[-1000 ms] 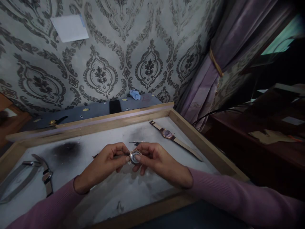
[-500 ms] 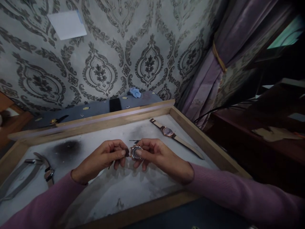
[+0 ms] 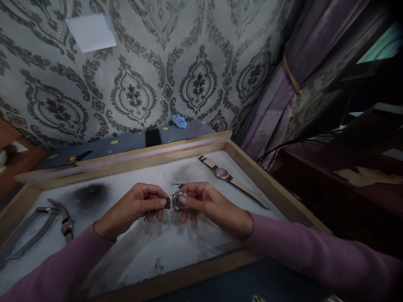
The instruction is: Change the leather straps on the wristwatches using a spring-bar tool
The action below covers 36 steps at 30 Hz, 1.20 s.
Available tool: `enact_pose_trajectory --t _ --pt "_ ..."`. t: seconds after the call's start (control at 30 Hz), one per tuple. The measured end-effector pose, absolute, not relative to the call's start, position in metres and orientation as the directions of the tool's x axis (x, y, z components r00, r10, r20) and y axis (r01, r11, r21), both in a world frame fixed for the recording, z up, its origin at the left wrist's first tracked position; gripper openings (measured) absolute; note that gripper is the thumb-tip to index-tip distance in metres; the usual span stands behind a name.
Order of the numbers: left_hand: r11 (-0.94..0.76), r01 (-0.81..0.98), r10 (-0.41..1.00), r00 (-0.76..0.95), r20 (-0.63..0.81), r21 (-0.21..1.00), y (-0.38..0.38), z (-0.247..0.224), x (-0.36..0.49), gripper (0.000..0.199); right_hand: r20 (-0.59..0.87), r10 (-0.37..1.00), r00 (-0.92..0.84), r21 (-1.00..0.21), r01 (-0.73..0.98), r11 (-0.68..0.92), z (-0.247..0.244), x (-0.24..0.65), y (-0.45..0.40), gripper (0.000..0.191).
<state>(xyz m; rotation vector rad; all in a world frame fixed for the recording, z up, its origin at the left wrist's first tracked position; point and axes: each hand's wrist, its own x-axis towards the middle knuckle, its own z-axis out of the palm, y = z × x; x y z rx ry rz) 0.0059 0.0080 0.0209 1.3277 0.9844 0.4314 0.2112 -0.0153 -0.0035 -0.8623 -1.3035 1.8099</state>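
Between thumb and fingers my right hand [image 3: 206, 201] grips a round metal watch case [image 3: 179, 201], its thumb lying across the face. Just left of the case, my left hand [image 3: 143, 203] pinches a dark brown watch strap [image 3: 168, 203]; its end is close beside the case, and I cannot tell whether they touch. Most of the strap is hidden by the fingers. Behind my right fingers lies a thin dark tool [image 3: 176, 184], partly covered. Farther right, a watch with a rose-gold case [image 3: 222, 173] rests with its strap spread out, pale underside up.
A wooden-framed tray [image 3: 258, 180] with a pale, stained bottom holds these things. At its left lie another watch [image 3: 66, 227] and a grey strap [image 3: 30, 243]. Beyond the back rim are a blue crumpled cloth [image 3: 179, 121] and a black flat object [image 3: 153, 137]. A purple curtain [image 3: 267, 100] hangs right.
The left hand's fingers and the strap end have shifted slightly beside the watch case. Both hands keep their hold. The whole view has moved a little.
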Motion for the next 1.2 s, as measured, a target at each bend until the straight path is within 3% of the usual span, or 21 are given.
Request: enact_pose_trajectory --t 0.37,1.2 --pt "0.191 0.296 0.772 0.544 -0.33 0.936 0.0072 0.0237 0.007 0.021 -0.13 0.846 -0.517 -0.956 -0.16 -0.245 0.0 0.2098 -0.0157 0.038" --pt "0.32 0.301 0.729 0.528 -0.436 0.899 0.0069 0.0207 0.0079 0.021 -0.233 0.829 -0.508 -0.91 -0.186 -0.37 -0.0026 0.2096 -0.0124 0.017"
